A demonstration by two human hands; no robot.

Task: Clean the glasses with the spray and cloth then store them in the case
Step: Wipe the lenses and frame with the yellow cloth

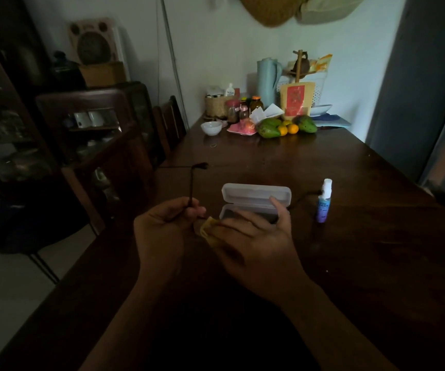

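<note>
Left hand (166, 228) fingers clenched on dark glasses (192, 183); right hand (253, 236) fingers pinch yellow cloth (208, 230) against them, open white case (256, 199) just beyond fingertips, spray bottle (324, 202) right.

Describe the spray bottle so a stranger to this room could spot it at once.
Start with the long dark wooden table. Near its middle lies an open white case, just beyond the person's right hand. The spray bottle stands upright to the right of the case, apart from it: small and slim, with a white nozzle cap and a blue-to-purple body, the only bottle at this end of the table.
</note>
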